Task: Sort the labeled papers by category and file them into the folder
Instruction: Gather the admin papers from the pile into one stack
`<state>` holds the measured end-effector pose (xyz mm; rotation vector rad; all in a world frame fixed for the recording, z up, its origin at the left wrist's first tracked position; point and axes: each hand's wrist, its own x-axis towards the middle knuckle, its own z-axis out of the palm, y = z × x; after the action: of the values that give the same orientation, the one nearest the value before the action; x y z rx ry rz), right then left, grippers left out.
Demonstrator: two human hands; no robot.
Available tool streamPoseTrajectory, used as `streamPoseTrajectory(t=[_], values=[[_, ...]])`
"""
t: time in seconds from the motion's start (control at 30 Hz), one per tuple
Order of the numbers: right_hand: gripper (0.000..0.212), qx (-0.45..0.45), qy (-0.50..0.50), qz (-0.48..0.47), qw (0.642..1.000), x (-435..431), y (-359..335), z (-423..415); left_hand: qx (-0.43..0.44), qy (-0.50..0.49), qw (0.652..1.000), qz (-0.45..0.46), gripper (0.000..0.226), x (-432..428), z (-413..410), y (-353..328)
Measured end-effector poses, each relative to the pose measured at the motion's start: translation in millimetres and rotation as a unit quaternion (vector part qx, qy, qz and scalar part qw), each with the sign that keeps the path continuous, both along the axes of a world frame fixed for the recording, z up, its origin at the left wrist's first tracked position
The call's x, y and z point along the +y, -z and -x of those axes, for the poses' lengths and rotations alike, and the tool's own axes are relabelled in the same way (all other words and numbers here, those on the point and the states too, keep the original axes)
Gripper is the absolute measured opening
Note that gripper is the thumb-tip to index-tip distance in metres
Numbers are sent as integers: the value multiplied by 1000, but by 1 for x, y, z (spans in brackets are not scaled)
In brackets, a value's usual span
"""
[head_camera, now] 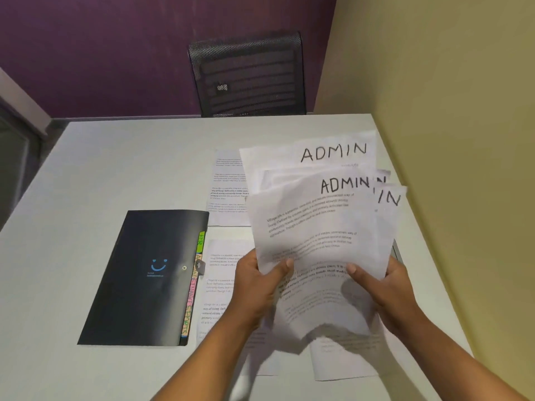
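Head view:
L hand (254,280): grips fanned ADMIN sheets (315,227) at left edge, thumb on top.
R hand (390,280): grips same sheets, right edge.
ADMIN sheets: 4 labels visible, held above table (115,169).
Loose sheets (228,186): several flat on table, exact no. unclear.
Folder (144,273): 1, black, closed, left of sheets; coloured tabs at its right edge.

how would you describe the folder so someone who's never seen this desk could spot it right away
On the white table, look left of the two hands holding the ADMIN papers. The folder lies flat and closed there. It is the only dark thing on the table, black with a small blue smiley on its cover and coloured label tabs along its right edge.
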<state>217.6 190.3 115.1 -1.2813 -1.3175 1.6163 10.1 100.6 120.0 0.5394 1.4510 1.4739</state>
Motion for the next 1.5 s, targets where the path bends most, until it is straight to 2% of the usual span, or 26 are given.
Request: streamPoseTrajectory(t=[0.1, 0.23, 0.3, 0.4, 0.43, 0.47, 0.57, 0.7, 0.77, 0.83, 0.9, 1.0, 1.07, 1.17, 1.23, 1.3, 1.33, 1.5], values=[[42, 25, -11, -49, 998, 3, -13, 7, 17, -19, 998, -53, 29, 8, -1, -7], [28, -26, 16, -81, 996, 9, -15, 13, 64, -49, 995, -55, 32, 13, 2, -5], [26, -43, 15, -86, 995, 9, -14, 13, 102, -74, 991, -55, 31, 14, 3, -6], [33, -60, 18, -106, 992, 9, -11, 11, 176, -61, 981, -48, 49, 15, 2, -11], [36, -66, 13, -112, 991, 8, -11, 10, 193, -56, 978, -51, 44, 14, 2, -11], [34, -64, 4, -117, 991, 8, -10, 9, 197, -53, 978, -52, 37, 13, 2, -9], [27, -47, -26, -125, 991, 8, -10, 7, 181, -48, 981, -50, 37, 8, 3, -4], [36, -33, -25, -118, 992, 11, 0, 6, 158, -28, 986, -36, 28, 5, 0, 1], [39, -36, -17, -114, 993, 10, 1, 8, 161, -30, 986, -24, 28, 5, 0, 4], [34, -29, -6, -118, 993, 9, -3, 8, 165, -31, 985, -26, 33, 4, 0, 2], [28, 0, -5, -138, 990, 8, -13, 4, 174, -24, 983, -62, 39, 1, 1, -8], [34, 39, -47, -181, 982, 8, -22, -2, 222, -15, 967, -125, 29, -3, 5, -15], [42, 22, -73, -172, 982, 8, -11, -1, 233, -5, 967, -102, 26, -1, 7, -2], [31, -24, -86, -132, 987, 4, 6, 6, 180, -9, 983, -44, 43, 3, 2, 9], [30, -5, -66, -100, 993, 1, 8, 8, 182, -15, 982, -54, 51, 1, 0, 9], [19, -2, -56, -124, 991, -2, 1, 8, 205, -27, 975, -83, 58, 0, 1, 5], [22, -14, -56, -142, 988, -2, 1, 7, 220, -31, 971, -91, 60, 0, 1, 7], [34, -118, -88, -77, 986, -9, 25, 14, 176, -9, 984, -28, 42, 3, -3, 38]])
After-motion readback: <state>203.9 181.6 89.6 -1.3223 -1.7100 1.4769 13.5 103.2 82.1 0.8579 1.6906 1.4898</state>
